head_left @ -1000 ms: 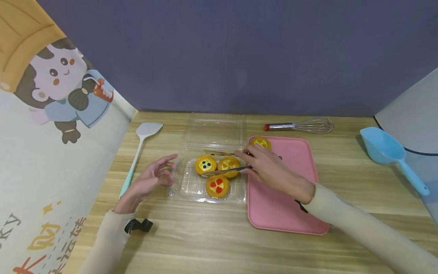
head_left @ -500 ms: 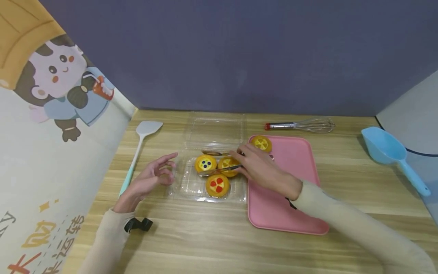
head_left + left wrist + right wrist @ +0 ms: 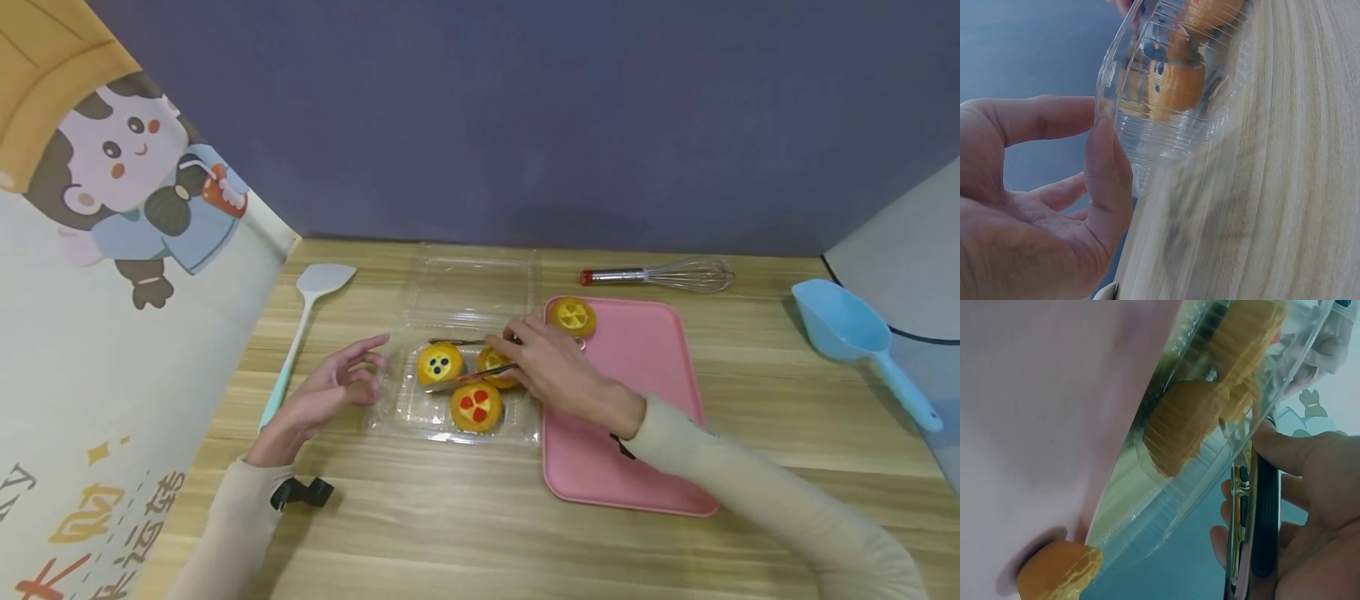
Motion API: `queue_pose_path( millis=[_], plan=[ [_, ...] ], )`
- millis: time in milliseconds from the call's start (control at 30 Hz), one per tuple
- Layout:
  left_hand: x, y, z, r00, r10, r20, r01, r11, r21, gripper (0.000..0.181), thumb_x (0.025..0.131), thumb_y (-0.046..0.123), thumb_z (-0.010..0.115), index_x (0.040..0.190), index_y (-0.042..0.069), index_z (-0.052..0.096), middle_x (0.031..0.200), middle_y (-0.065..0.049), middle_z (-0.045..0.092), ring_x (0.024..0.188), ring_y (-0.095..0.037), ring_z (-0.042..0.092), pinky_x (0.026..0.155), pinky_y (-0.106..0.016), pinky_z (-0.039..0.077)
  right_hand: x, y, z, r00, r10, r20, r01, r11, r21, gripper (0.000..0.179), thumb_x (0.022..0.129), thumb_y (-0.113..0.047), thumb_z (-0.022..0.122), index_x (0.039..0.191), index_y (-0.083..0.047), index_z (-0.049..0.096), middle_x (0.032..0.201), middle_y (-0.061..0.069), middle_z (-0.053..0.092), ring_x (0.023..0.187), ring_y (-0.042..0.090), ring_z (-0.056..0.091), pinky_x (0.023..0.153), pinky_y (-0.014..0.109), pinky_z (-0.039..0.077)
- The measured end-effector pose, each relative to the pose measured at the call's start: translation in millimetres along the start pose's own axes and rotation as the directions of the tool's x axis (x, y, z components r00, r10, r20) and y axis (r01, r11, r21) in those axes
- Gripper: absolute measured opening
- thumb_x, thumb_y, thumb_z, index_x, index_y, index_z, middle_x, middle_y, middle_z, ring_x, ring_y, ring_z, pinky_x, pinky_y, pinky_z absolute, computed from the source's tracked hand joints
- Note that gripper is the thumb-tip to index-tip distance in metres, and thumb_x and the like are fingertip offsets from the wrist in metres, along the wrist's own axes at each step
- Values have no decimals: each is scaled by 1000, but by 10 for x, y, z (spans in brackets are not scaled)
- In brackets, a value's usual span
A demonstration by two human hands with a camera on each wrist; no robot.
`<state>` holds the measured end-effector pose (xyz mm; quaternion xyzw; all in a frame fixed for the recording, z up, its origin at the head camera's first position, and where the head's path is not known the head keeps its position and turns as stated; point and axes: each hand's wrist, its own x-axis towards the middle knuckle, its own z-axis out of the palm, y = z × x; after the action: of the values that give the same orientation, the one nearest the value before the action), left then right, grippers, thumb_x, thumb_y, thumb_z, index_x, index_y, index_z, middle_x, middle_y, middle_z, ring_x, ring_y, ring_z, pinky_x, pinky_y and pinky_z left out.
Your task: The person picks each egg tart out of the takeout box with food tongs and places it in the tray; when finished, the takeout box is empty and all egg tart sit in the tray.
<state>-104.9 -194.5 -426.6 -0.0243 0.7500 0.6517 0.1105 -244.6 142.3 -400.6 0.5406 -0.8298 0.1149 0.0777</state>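
So I've got the tongs in my right hand, fingers and thumb pinched around the handles. Their two arms are spread either side of the yellow-topped tart, which sits in the middle of the frame, inside the clear plastic box. I come in from the right, low over the box, so the tips can straddle that tart without bumping its neighbours.

Those neighbours are tight: the blueberry tart is just to its left, and the strawberry tart is touching or nearly so just below. The lower tong arm runs right between the yellow one and the strawberry one, so there's not much room there.

My left hand is left of the box, fingers loosely spread, with a fingertip against the box wall to steady it and nothing gripped.

The box lid lies flat open behind. Right of the box is the pink tray with one tart in its upper left corner. On the table there's also a spatula on the left, a whisk behind the tray and a blue scoop at far right.
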Motion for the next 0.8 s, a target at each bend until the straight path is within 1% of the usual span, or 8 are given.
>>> queue_pose_path(
  millis=[133,400,567,800],
  plan=[
    [-4,18,-6,1000,-4,-5,4,1000,3,90,85,-14,60,165,4,24,131,-15,51,94,-10,63,86,-26,62,2,-6,5,1000,-4,7,4,1000,23,49,94,-28,76,140,-14,66,112,8,66,98,23,57,81,35,57],
    [1,35,-14,1000,-7,-12,7,1000,10,90,84,-14,61,164,4,25,131,-16,52,95,-12,63,86,-25,62,-2,14,-52,999,30,39,-32,998,61,52,94,-28,76,142,-12,64,116,9,65,103,23,59,86,37,59],
    [0,25,-12,1000,-5,-8,5,1000,5,90,84,-14,61,164,2,24,130,-16,52,93,-11,64,84,-24,62,-7,10,-69,997,32,64,-36,998,55,51,96,-28,74,143,-12,64,115,10,65,102,23,59,85,37,60],
    [3,13,1,1000,-2,-3,2,1000,-5,90,83,-14,61,164,2,24,130,-16,52,93,-11,64,83,-24,62,-7,0,-49,999,25,47,-26,999,32,48,96,-27,75,141,-13,66,114,9,66,101,23,59,83,36,58]
  ],
)
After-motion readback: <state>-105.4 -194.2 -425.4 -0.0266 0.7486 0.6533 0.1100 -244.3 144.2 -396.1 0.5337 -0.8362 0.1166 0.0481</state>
